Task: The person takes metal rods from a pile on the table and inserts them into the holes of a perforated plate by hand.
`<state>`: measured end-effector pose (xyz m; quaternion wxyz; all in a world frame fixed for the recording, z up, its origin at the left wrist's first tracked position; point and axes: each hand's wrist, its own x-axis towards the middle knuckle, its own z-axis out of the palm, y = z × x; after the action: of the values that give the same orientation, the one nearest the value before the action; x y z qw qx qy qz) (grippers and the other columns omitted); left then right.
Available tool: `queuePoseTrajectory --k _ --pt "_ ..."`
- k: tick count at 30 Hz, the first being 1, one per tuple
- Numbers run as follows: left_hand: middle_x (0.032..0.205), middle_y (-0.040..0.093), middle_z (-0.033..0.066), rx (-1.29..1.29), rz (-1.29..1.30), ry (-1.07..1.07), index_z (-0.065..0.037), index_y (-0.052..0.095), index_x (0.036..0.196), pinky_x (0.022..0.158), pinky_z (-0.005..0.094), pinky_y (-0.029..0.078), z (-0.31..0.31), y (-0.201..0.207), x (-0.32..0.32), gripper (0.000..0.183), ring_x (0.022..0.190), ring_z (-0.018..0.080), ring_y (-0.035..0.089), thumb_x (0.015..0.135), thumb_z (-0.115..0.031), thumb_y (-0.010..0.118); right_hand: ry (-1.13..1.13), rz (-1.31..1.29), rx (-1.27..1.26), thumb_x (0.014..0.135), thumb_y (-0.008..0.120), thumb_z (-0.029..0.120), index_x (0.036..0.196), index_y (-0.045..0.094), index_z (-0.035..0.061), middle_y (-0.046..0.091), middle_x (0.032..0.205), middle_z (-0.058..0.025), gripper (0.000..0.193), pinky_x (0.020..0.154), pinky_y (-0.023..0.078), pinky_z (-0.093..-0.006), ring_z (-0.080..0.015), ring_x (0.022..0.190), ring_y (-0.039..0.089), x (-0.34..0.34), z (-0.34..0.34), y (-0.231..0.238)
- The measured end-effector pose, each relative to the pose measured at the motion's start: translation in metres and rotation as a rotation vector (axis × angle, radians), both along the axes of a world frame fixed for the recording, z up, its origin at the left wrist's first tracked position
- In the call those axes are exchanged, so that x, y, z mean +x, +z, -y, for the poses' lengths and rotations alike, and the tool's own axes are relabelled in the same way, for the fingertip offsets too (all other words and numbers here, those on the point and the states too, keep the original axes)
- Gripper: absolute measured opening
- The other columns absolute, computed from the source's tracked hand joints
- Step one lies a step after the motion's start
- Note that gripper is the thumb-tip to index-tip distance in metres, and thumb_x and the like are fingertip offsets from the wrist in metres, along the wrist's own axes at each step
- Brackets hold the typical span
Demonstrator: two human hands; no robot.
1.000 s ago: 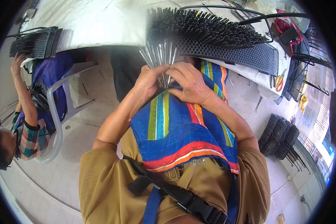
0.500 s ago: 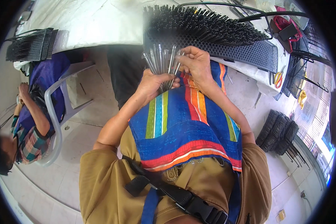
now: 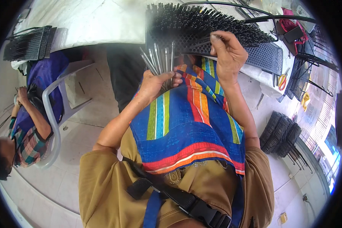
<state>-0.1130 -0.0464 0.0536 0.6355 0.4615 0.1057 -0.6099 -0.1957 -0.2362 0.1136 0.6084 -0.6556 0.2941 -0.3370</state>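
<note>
A fanned bunch of thin grey metal rods (image 3: 158,60) stands up out of my left hand (image 3: 154,82), whose fingers are closed around their lower ends above my lap. My right hand (image 3: 228,55) is raised at the front of a long black mesh basket (image 3: 268,57). Its thumb and fingertips are pinched together; whatever they hold, if anything, is lost against the dark background. Packed into the basket are a great many black rods (image 3: 201,26), their ends pointing up. A blue cloth with coloured stripes (image 3: 182,114) covers my lap beneath both hands.
The basket sits on a white-covered table (image 3: 102,22). Scissors with orange and yellow handles (image 3: 282,81) lie at its right edge. Bundled black wire racks (image 3: 280,133) rest on the floor at right. A person (image 3: 32,125) works at left beside a pale chair (image 3: 51,110).
My right hand has left the rod bunch and moved right and up to the basket front. My left hand stays in place, still gripping the rods.
</note>
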Motion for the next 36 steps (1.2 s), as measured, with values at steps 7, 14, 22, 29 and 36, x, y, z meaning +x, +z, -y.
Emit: queuePoseTrajectory --k 7,14,22,29,36 --pt "0.1 0.067 0.0218 0.031 0.006 0.003 0.009 0.058 0.114 0.075 0.0378 0.061 0.005 0.004 0.0 0.026 0.087 0.0284 0.07 0.089 0.001 0.057 0.002 -0.051 -0.441 0.077 0.072 -0.001 0.088 0.071 -0.0001 0.067 0.081 -0.0066 0.011 0.064 0.048 -0.0234 -0.0126 0.071 0.062 0.013 0.007 -0.016" --pt "0.097 0.068 0.0206 0.022 -0.111 0.036 0.009 0.06 0.11 0.071 0.0367 0.061 0.006 -0.002 0.002 0.022 0.083 0.0269 0.07 0.089 0.001 0.058 0.042 -0.056 -0.453 0.076 0.073 0.001 0.087 0.071 0.0 0.067 0.081 -0.0092 0.012 0.066 0.049 -0.0249 -0.0155 0.072 0.063 0.013 0.005 -0.021" --pt "0.095 0.068 0.0199 0.031 -0.086 0.008 0.008 0.06 0.109 0.069 0.0358 0.061 0.005 -0.008 0.002 0.023 0.083 0.0256 0.07 0.087 0.003 0.061 0.051 -0.211 -0.703 0.074 0.075 0.002 0.087 0.072 0.0038 0.06 0.07 -0.0014 0.013 0.052 0.038 -0.0225 -0.0069 0.057 0.049 0.037 0.004 -0.007" --pt "0.097 0.068 0.0189 0.041 -0.011 0.034 0.008 0.06 0.111 0.07 0.0356 0.061 0.007 -0.005 0.002 0.025 0.084 0.0259 0.07 0.087 0.003 0.061 0.124 -0.174 -0.917 0.073 0.075 0.003 0.089 0.072 0.0053 0.056 0.066 -0.0013 0.016 0.05 0.038 -0.0241 -0.0082 0.053 0.046 0.04 0.009 -0.018" --pt "0.098 0.068 0.0195 0.008 -0.064 0.05 0.008 0.062 0.108 0.072 0.0348 0.06 0.008 -0.004 0.005 0.022 0.083 0.0243 0.07 0.087 0.002 0.061 0.134 -0.245 -0.783 0.073 0.074 0.002 0.093 0.072 0.0048 0.057 0.067 -0.0027 0.02 0.048 0.037 -0.0243 -0.0084 0.051 0.045 0.022 -0.005 -0.013"
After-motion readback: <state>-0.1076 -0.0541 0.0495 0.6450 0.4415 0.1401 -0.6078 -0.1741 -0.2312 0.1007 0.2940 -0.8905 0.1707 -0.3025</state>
